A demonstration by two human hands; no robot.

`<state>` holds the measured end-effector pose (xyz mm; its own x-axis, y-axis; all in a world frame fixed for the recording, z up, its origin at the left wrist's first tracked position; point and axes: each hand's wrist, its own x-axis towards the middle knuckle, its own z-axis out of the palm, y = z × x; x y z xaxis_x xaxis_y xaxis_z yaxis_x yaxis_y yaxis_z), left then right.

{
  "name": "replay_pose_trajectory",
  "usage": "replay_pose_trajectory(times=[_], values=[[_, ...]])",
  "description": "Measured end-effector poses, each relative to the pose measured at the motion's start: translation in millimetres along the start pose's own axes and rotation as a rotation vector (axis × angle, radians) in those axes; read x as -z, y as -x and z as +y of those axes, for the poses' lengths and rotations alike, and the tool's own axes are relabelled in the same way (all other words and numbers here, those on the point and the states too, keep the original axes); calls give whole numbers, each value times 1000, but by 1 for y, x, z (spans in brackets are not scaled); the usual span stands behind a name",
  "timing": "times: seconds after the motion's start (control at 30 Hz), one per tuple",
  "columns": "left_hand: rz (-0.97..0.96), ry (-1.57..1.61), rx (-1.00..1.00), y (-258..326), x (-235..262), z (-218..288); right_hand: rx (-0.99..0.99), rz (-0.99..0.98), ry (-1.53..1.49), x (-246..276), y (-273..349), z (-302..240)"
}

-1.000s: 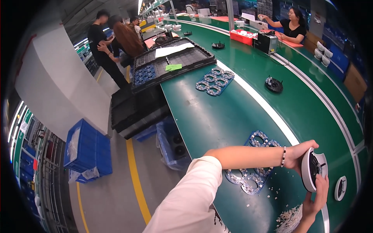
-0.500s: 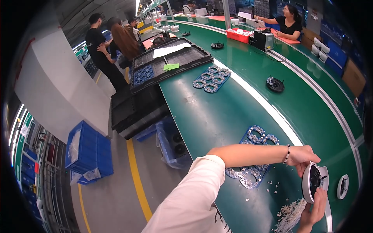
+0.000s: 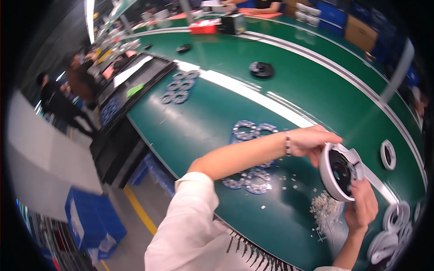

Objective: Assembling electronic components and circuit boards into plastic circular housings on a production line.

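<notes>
A white round housing with a black disc-shaped part inside is tilted up between my hands. My left hand, a beaded bracelet at its wrist, grips the rim at the upper left. On the lower right side, my right hand holds the same housing, fingers at its inner edge. Below the housing lies a heap of thin white wires with small connectors. Under my left forearm, a blue circuit board panel with round cutouts is partly covered. Small white bits are scattered beside it.
Across the belt sit a black round part and a white ring-shaped part. Several white housings crowd the lower right. Another board panel lies farther off, near black trays. A blue crate stands on the floor.
The view has swung right, bringing the white housings at lower right into sight. Both hands still hold the housing, which now shows more of its open face.
</notes>
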<state>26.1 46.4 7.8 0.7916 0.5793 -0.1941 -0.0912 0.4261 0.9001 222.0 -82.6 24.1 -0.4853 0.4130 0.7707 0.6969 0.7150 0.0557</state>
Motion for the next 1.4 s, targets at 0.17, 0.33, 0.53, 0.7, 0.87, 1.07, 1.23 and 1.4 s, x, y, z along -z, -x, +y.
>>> replay_pose_trajectory(times=[0.17, 0.33, 0.53, 0.7, 0.87, 1.07, 1.23, 1.4], values=[[-61, -87, -23, -10, -5, 7, 39, 26, 91, 9, -6, 4], [-43, -300, 136, -11, -26, 15, 30, 5, 85, 21, 0, -4], [39, -52, 72, -13, -32, 1, -47, -120, 202, 9, -12, -20], [150, -82, -194, -26, -19, -5, -144, -255, -10, 10, -10, -1], [226, -141, -365, -29, -36, 4, -585, 8, -225, 2, -7, 17], [225, -141, -384, -32, -49, -13, -652, -185, 16, -3, -11, -3], [8, 138, -231, -15, -56, -12, -602, -140, -55, -5, -7, -3], [-131, 468, -254, -16, -44, -29, -540, -99, -106, -13, -13, -9]])
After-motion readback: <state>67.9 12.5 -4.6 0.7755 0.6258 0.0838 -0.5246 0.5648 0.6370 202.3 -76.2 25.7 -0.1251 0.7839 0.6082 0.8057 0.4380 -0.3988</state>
